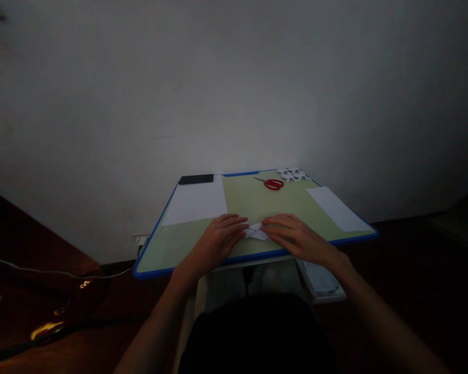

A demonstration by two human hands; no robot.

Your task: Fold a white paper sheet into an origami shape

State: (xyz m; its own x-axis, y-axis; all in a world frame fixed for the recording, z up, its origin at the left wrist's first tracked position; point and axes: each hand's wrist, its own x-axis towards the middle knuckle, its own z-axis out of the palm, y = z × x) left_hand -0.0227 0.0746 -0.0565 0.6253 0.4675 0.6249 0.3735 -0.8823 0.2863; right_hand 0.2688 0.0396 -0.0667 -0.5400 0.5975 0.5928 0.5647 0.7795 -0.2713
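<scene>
Close to the front edge of the table, a small piece of folded white paper (256,231) lies between my two hands. My left hand (226,234) grips its left side, fingertips and thumb closed on the edge. On the opposite side, my right hand (292,235) pinches the right edge in the same way. Creases meet near the middle of the paper, and its outline is pointed. My fingers cover both of its ends.
A stack of white sheets (197,203) lies left on the table (245,205), with a dark flat object (196,179) at its top. Red-handled scissors (273,184) and several folded paper pieces (292,174) are at the back. A white strip (337,209) lies right. The wall (234,93) stands behind.
</scene>
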